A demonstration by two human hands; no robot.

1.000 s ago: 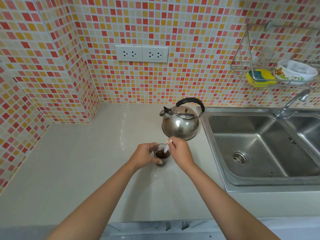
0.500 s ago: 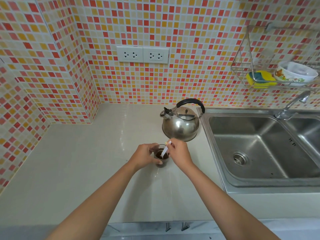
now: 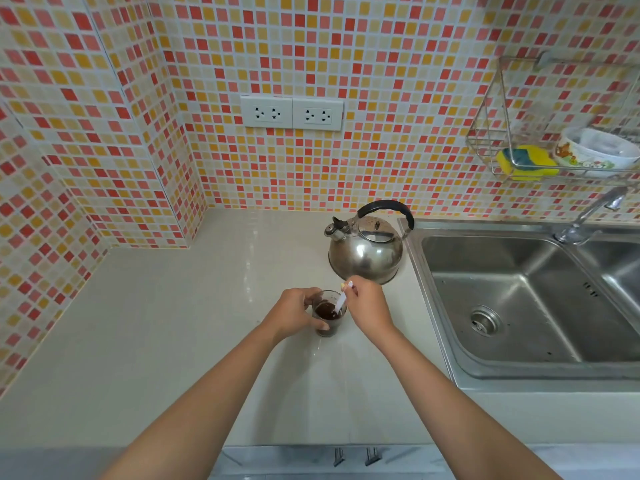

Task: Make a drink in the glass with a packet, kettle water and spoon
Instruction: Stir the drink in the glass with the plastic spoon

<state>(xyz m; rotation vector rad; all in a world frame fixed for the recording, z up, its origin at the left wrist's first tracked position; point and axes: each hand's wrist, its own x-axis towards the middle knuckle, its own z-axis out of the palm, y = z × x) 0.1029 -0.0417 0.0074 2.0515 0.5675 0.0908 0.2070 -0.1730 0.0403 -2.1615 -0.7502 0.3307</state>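
glass of dark drink wrapped by left hand; right hand pinches spoon dipped inside.

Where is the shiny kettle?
The kettle stands on the counter, just behind the glass and right beside the sink's left edge.

Two hands: the left hand and the right hand, with one glass between them and one white spoon pinched by the right. One kettle just beyond the right hand. One sink off to the right. Two wall sockets far beyond. One wire rack, one sponge, one bowl, one tap
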